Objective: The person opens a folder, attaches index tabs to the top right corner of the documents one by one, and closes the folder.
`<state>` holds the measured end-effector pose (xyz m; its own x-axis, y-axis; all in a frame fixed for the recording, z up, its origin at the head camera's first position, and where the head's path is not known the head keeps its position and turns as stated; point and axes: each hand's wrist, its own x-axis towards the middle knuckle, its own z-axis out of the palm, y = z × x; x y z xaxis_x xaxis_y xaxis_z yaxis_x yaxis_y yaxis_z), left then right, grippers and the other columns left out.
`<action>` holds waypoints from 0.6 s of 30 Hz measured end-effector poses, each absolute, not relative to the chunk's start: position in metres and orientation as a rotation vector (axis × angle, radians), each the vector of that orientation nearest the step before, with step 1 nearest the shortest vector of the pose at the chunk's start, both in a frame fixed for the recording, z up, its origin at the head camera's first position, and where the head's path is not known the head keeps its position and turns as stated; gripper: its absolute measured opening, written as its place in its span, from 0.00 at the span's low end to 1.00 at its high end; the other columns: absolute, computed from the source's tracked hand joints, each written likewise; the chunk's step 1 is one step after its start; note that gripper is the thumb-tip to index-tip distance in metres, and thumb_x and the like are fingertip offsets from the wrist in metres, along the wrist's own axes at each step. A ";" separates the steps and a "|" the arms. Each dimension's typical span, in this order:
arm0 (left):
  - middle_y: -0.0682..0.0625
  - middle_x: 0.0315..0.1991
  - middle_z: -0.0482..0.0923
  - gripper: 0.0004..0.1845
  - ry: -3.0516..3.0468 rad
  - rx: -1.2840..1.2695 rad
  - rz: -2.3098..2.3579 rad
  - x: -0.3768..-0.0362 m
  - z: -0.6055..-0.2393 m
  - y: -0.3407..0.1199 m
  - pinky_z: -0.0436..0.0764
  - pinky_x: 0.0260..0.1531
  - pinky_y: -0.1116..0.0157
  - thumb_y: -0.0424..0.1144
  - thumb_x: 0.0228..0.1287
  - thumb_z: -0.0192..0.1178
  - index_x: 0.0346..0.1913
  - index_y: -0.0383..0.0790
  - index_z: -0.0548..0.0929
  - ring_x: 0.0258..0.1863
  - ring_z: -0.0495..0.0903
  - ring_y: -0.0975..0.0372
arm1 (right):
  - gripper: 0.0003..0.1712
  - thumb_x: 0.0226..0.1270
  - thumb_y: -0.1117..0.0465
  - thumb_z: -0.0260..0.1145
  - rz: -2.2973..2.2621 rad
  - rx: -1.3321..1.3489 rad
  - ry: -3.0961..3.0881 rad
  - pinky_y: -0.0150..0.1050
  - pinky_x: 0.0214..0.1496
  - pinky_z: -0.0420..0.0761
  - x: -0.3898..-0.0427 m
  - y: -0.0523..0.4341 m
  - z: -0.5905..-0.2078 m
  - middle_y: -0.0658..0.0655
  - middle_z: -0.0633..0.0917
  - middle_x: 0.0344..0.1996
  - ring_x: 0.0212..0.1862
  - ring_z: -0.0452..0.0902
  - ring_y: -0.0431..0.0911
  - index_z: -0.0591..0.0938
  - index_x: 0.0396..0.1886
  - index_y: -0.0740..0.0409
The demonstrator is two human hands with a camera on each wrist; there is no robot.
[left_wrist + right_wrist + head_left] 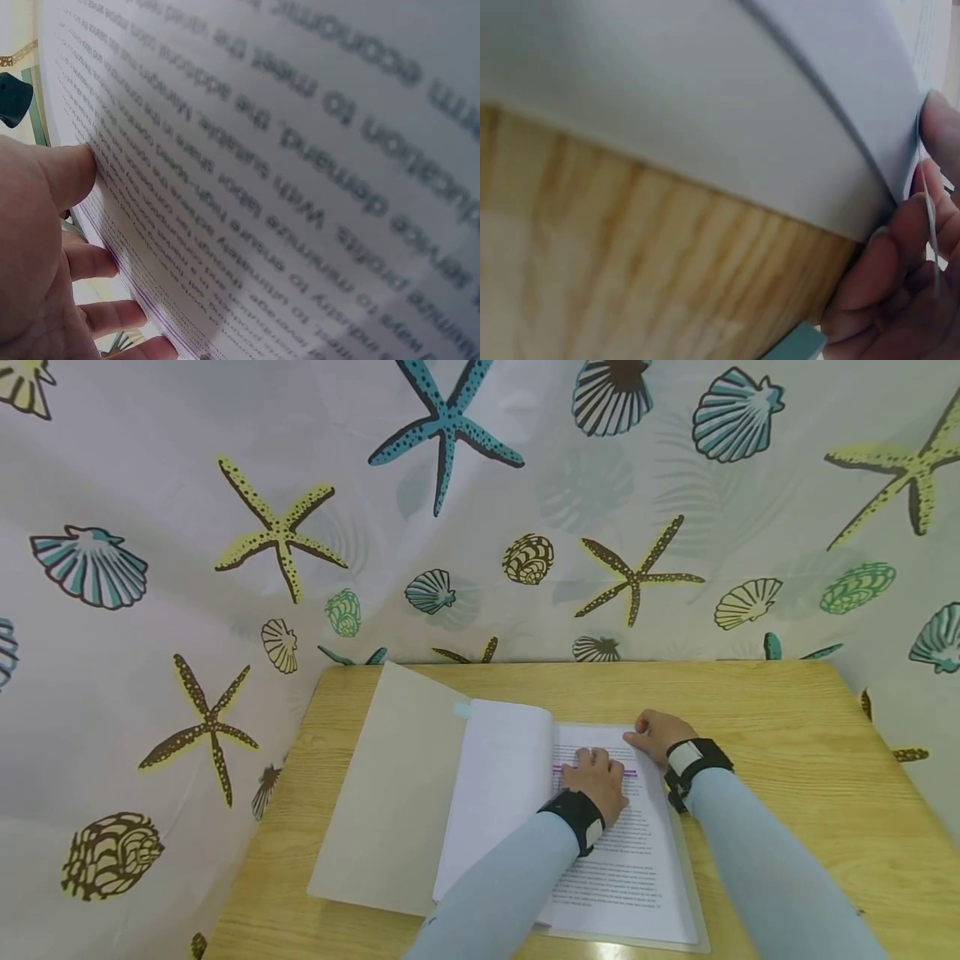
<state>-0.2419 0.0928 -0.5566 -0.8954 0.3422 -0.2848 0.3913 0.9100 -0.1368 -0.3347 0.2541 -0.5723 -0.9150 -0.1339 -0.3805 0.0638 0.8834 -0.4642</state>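
Observation:
A bound stack of printed pages lies opened on the table. My left hand (597,783) rests on the printed right-hand page (618,868), near a purple highlighted line, its fingers fairly straight and touching the paper. At that page's upper right corner, my right hand (662,735) pinches a sheet edge between thumb and fingers. The right wrist view shows the thin sheet (932,232) between the thumb and the curled fingers. Blank turned pages (498,777) curve up at the left of the spine, over the opened cream cover (393,802).
The document lies on a light wooden table (787,718). A pale teal tab (461,710) sticks out by the top of the turned pages. A curtain (480,543) with starfish and shells hangs behind the table and at its sides.

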 end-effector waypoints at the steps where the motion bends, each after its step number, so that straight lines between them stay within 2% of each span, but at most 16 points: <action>1: 0.53 0.66 0.65 0.30 2.821 0.552 -0.280 -0.242 -0.557 0.093 0.77 0.50 0.51 0.67 0.65 0.50 0.65 0.58 0.69 0.62 0.65 0.55 | 0.21 0.67 0.47 0.64 -0.668 -0.057 2.652 0.39 0.24 0.70 -0.335 0.254 -0.572 0.57 0.77 0.27 0.28 0.72 0.50 0.73 0.43 0.60; 7: 0.52 0.67 0.65 0.30 2.824 0.547 -0.264 -0.244 -0.561 0.094 0.77 0.51 0.50 0.67 0.65 0.50 0.66 0.58 0.69 0.62 0.65 0.54 | 0.18 0.69 0.49 0.62 -0.617 -0.109 2.666 0.39 0.26 0.69 -0.338 0.256 -0.574 0.57 0.77 0.28 0.29 0.72 0.50 0.74 0.43 0.60; 14: 0.52 0.67 0.64 0.32 2.825 0.544 -0.277 -0.245 -0.565 0.095 0.76 0.52 0.50 0.67 0.64 0.49 0.67 0.58 0.68 0.63 0.64 0.54 | 0.22 0.64 0.47 0.66 -0.579 -0.189 2.645 0.38 0.27 0.69 -0.343 0.260 -0.575 0.56 0.76 0.28 0.30 0.71 0.49 0.74 0.43 0.60; 18: 0.52 0.67 0.64 0.32 2.838 0.539 -0.289 -0.243 -0.564 0.095 0.76 0.52 0.50 0.68 0.64 0.49 0.67 0.59 0.68 0.64 0.64 0.54 | 0.14 0.68 0.54 0.62 -0.622 -0.192 2.614 0.38 0.27 0.70 -0.340 0.260 -0.568 0.56 0.76 0.28 0.30 0.71 0.49 0.74 0.43 0.60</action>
